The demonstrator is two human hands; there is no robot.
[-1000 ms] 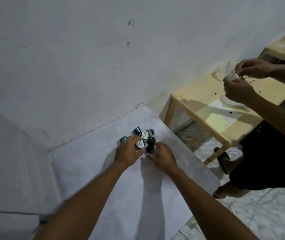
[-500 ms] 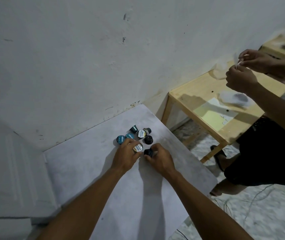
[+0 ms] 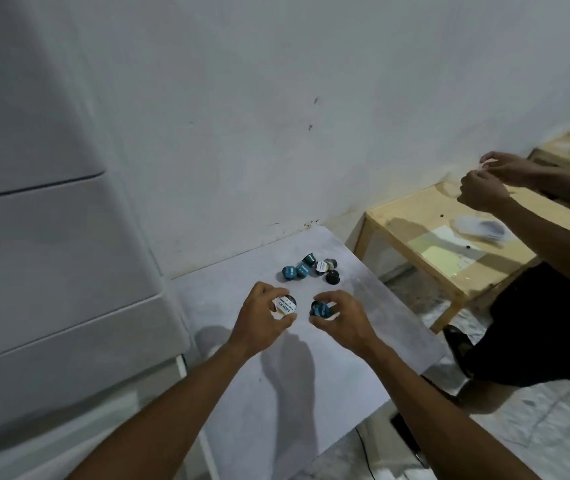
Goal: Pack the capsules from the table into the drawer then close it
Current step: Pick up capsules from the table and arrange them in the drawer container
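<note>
My left hand (image 3: 262, 318) grips a capsule with a white and yellow lid (image 3: 285, 305) just above the white table (image 3: 311, 393). My right hand (image 3: 342, 318) grips a dark capsule with a blue lid (image 3: 321, 309) beside it. Several more capsules (image 3: 311, 270), blue-lidded and black, lie in a cluster on the table near the wall, a little beyond both hands. A white drawer unit (image 3: 54, 271) stands to the left of the table, and its drawer fronts look closed.
A person in dark clothing (image 3: 546, 306) stands at the right, both hands working over a low wooden table (image 3: 415, 216) with papers and a plastic bag. The white wall runs behind the table. A dark cable (image 3: 363, 455) lies on the floor below.
Both hands have lifted back from the cluster toward me, each carrying one capsule. The view has swung left, bringing the drawer unit into sight.
</note>
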